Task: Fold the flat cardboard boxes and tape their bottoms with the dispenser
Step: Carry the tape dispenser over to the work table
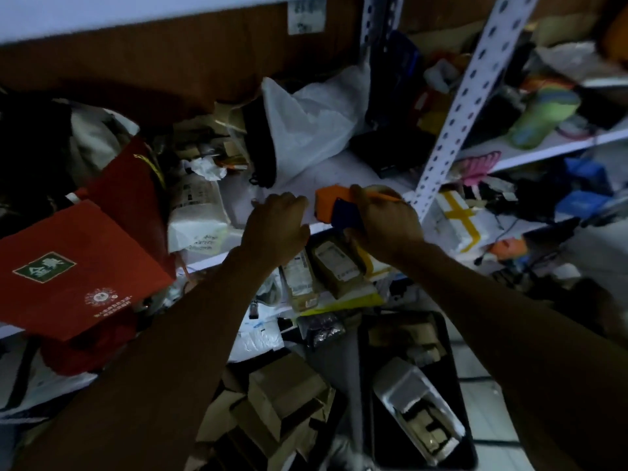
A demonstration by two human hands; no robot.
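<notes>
Orange-and-blue tape dispenser [334,207] sits in right hand [387,226], fingers wrapped round its blue handle, thumb over the top; held just above front edge of white shelf [339,171]. Tape roll partly hidden behind the hand, pale rim only. Left hand [277,226] just beside dispenser, knuckles up, fingers curled down over shelf surface; can't tell if it pinches anything, fingertips hidden from this angle. Both forearms reach fwd from bottom of frame, bare. Light dim, detail soft. Cardboard boxes [285,399]: brown, piled loose on floor below arms, lower centre, some partly folded, exact shapes hard to read. Right of pile, black tray [452,368] w/ white packaging and bits of card inside. On shelf behind hands: white plastic bag [306,124], slumped, w/ black strap item at its left. Left side: red paper bag [68,277] w/ green label, tilted, overhanging shelf edge; second red bag behind it. Shelf below hands holds brown labelled parcels [334,263] lying flat, side by side. White perforated upright [472,93] of rack leans across right of frame. Beyond it, second rack w/ green bottle [540,113], pink item, white parcel w/ yellow tape cross [458,219].
</notes>
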